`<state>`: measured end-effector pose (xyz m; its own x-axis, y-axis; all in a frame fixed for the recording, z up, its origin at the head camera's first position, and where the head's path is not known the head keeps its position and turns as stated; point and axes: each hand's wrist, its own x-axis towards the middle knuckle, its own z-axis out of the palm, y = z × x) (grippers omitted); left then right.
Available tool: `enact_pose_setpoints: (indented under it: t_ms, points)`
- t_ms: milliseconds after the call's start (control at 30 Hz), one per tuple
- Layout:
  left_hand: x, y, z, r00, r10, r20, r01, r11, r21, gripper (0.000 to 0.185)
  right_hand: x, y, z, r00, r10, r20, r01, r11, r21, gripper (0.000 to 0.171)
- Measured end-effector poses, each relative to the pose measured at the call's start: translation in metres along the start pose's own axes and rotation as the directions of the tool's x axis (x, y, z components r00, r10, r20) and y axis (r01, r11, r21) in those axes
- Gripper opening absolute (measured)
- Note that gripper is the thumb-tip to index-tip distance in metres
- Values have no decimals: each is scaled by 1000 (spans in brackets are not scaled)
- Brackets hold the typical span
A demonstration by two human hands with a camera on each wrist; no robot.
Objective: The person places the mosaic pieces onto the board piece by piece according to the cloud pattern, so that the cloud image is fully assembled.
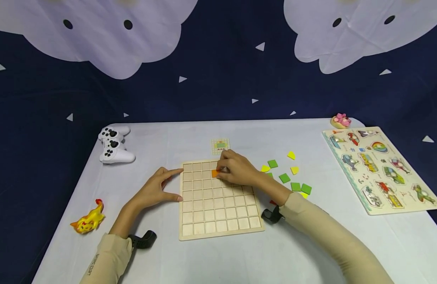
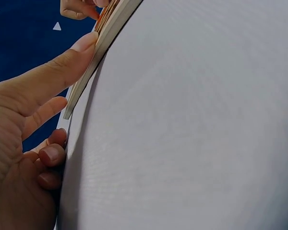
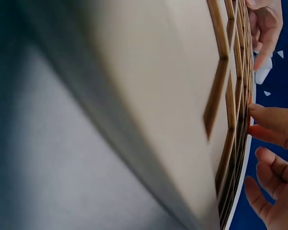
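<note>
A pale wooden grid board lies in the middle of the white table. My right hand is over the board's far rows and pinches an orange square tile that sits on a cell there. My left hand lies beside the board, its straight index finger and thumb touching the left edge. In the left wrist view the thumb presses the board's side. The right wrist view shows the grid edge-on with my fingers at it.
Loose green tiles and yellow tiles lie right of the board. A small pattern card sits behind it. A white game controller, a yellow toy, a pink toy and a vehicle puzzle surround them.
</note>
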<state>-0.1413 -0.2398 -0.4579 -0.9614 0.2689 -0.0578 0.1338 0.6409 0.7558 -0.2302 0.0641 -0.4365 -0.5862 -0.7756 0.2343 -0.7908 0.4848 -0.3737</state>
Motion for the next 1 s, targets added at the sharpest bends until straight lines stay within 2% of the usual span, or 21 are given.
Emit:
enact_pose_setpoints:
  t_ms: [200, 333, 467, 600, 767, 1000]
  points:
    - [0, 2, -1, 1000, -2, -2, 2, 1000, 11, 90, 0, -5, -2, 999, 49, 23, -49, 999, 0, 13]
    - [-1, 1, 0, 1000, -4, 1, 4, 1000, 11, 90, -3, -6, -4, 998, 47, 38, -44, 997, -62, 19]
    - [-1, 0, 2, 1000, -5, 1, 5, 1000, 11, 90, -11, -2, -16, 998, 50, 27, -48, 996, -73, 25]
    - [-1, 1, 1, 1000, 2, -5, -2, 1000, 24, 89, -27, 12, -36, 996, 84, 24, -82, 995, -49, 27]
    - [-2, 0, 0, 1000, 6, -5, -6, 1000, 31, 89, -53, 33, -59, 985, 166, 45, -163, 985, -60, 27]
    - [-2, -1, 1, 1000, 7, -6, -6, 1000, 29, 89, -83, 54, -71, 957, 287, 44, -280, 954, -110, 26]
